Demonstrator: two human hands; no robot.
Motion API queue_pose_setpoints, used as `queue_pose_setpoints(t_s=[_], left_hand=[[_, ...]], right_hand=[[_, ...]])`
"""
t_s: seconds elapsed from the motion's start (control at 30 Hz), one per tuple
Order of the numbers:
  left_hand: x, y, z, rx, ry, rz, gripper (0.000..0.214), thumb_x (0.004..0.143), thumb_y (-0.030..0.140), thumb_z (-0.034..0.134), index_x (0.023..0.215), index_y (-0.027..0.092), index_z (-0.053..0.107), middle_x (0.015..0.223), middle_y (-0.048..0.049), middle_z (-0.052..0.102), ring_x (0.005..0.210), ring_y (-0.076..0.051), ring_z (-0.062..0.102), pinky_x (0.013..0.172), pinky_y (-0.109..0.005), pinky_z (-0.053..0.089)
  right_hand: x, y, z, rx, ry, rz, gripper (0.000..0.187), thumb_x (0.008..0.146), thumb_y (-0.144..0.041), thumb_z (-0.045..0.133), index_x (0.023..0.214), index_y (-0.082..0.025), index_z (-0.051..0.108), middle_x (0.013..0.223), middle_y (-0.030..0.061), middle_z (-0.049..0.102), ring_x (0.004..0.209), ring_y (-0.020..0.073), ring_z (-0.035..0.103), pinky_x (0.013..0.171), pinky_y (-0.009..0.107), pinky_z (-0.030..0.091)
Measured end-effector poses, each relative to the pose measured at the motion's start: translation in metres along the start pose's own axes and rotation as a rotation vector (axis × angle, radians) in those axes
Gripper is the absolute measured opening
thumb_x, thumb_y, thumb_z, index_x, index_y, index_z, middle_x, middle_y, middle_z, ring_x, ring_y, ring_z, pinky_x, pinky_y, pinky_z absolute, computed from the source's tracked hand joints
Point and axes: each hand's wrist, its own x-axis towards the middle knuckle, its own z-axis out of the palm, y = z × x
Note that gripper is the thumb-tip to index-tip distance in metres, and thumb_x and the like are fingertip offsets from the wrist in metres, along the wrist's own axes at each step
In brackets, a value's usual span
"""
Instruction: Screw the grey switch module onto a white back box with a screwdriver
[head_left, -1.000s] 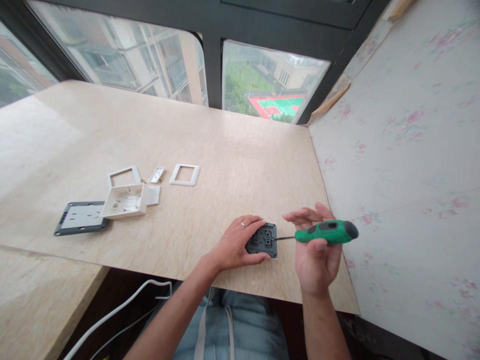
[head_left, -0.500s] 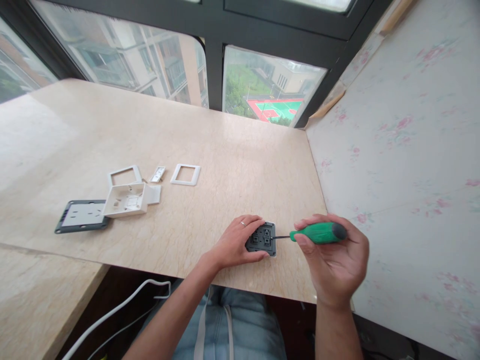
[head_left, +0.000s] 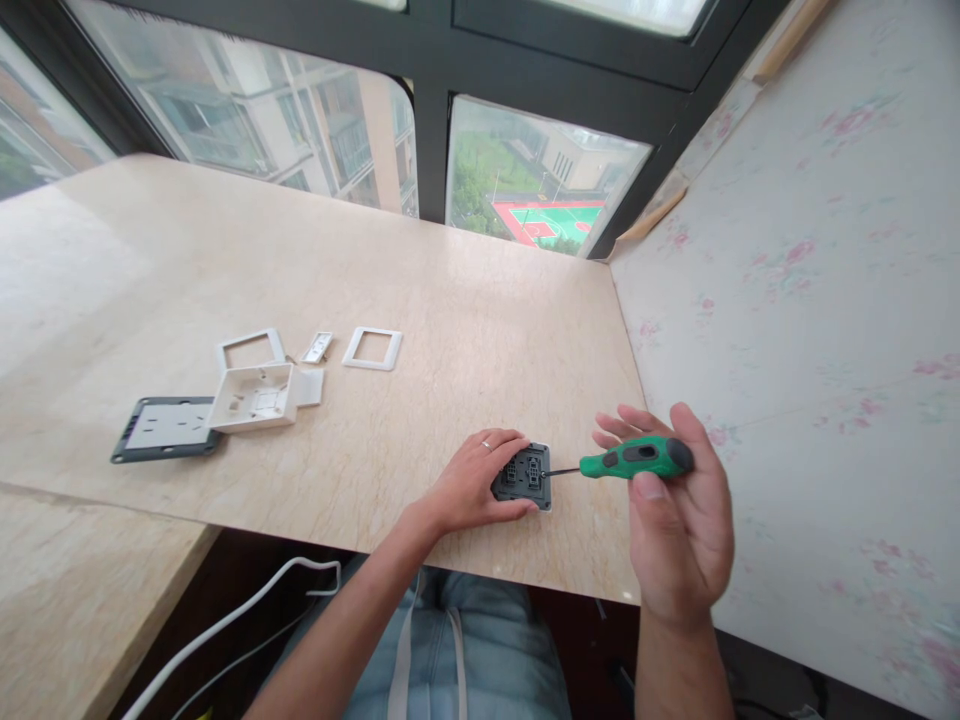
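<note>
**Pretty sure this is someone's home**

Reads as a home to me, likely a flat up off the ground. The giveaway is the wallpaper (head_left: pixel 817 330) on the right, pale with faded pink flowers (head_left: pixel 796 252). Then there's the marble-look counter (head_left: pixel 495 330), running up to a dark window frame (head_left: pixel 430 130) like a deep sill. Outside you look down on a red and green sports court (head_left: pixel 559 218), plus a building (head_left: pixel 380 120) with what look like balconies (head_left: pixel 346 138).
</note>
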Motion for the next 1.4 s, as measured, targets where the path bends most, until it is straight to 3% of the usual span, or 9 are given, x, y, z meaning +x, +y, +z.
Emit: queue_pose_setpoints(t_s=[0.23,0.37,0.47,0.67,0.8,1.0,1.13,1.27,1.4], left_hand=[[0.000,0.003,-0.002,-0.007,0.000,-0.011,0.073,0.079,0.049,0.077,0.140,0.023,0.049,0.143,-0.0140,0.054,0.133,-0.033,0.049,0.112,-0.051,0.040],[0.000,0.002,0.000,-0.002,-0.002,-0.007,0.073,0.078,0.049,0.078,0.139,0.021,0.049,0.143,-0.0150,0.054,0.133,-0.033,0.049,0.112,-0.051,0.039],[0.000,0.000,0.001,0.002,-0.001,-0.006,0.074,0.078,0.051,0.079,0.139,0.021,0.050,0.144,-0.0151,0.054,0.133,-0.033,0.049,0.113,-0.051,0.039],[0.001,0.001,0.000,-0.008,-0.009,-0.024,0.072,0.079,0.050,0.077,0.140,0.025,0.050,0.144,-0.0138,0.054,0.134,-0.034,0.049,0.112,-0.051,0.039],[0.001,0.001,0.000,0.002,-0.013,-0.022,0.072,0.079,0.052,0.076,0.140,0.024,0.049,0.144,-0.0143,0.053,0.134,-0.034,0.049,0.112,-0.052,0.039],[0.000,-0.002,0.002,0.008,0.004,0.003,0.073,0.080,0.053,0.076,0.140,0.022,0.049,0.144,-0.0148,0.053,0.133,-0.033,0.049,0.113,-0.050,0.039],[0.000,-0.001,0.002,0.013,0.003,0.006,0.072,0.079,0.052,0.076,0.139,0.022,0.049,0.144,-0.0154,0.054,0.133,-0.033,0.049,0.112,-0.050,0.040],[0.000,-0.001,0.001,0.010,-0.001,-0.004,0.072,0.079,0.051,0.076,0.140,0.024,0.049,0.144,-0.0147,0.054,0.134,-0.034,0.049,0.113,-0.052,0.039],[0.000,0.000,0.000,0.006,-0.004,-0.010,0.073,0.079,0.051,0.077,0.140,0.023,0.049,0.144,-0.0150,0.054,0.134,-0.034,0.049,0.113,-0.051,0.039]], right_hand=[[0.007,0.017,-0.008,-0.342,0.043,-0.284,0.071,0.073,-0.017,0.086,0.136,-0.036,0.059,0.101,0.0017,0.061,0.089,0.0185,0.062,0.078,0.037,0.058],[0.006,0.014,-0.010,-0.383,-0.034,-0.263,0.045,0.093,-0.033,0.062,0.138,-0.029,0.058,0.115,0.0077,0.063,0.099,0.0233,0.064,0.081,0.043,0.058],[0.002,0.006,-0.007,-0.312,-0.062,-0.198,0.038,0.100,-0.027,0.046,0.136,-0.024,0.059,0.124,0.0106,0.065,0.105,0.0261,0.067,0.083,0.049,0.059],[0.007,0.010,-0.011,-0.349,0.023,-0.364,0.057,0.081,-0.009,0.076,0.131,-0.031,0.063,0.108,0.0045,0.065,0.087,0.0193,0.068,0.070,0.037,0.062],[0.014,0.013,-0.019,-0.544,0.026,-0.468,0.050,0.082,-0.021,0.079,0.129,-0.027,0.066,0.101,0.0056,0.063,0.084,0.0182,0.065,0.067,0.033,0.057],[0.008,-0.005,-0.017,-0.392,-0.083,-0.210,0.038,0.099,-0.024,0.050,0.136,-0.025,0.060,0.134,0.0116,0.061,0.125,0.0310,0.059,0.092,0.051,0.057],[0.006,-0.009,-0.016,-0.306,-0.122,-0.095,0.048,0.092,-0.015,0.063,0.139,-0.027,0.057,0.128,0.0092,0.066,0.109,0.0271,0.069,0.086,0.047,0.062],[0.014,-0.001,-0.019,-0.475,-0.059,-0.283,0.056,0.082,-0.011,0.078,0.132,-0.031,0.063,0.108,0.0045,0.067,0.088,0.0196,0.068,0.080,0.041,0.060],[0.018,0.002,-0.018,-0.587,-0.082,-0.414,0.053,0.084,-0.019,0.077,0.134,-0.030,0.062,0.106,0.0052,0.064,0.088,0.0188,0.065,0.077,0.037,0.058]])
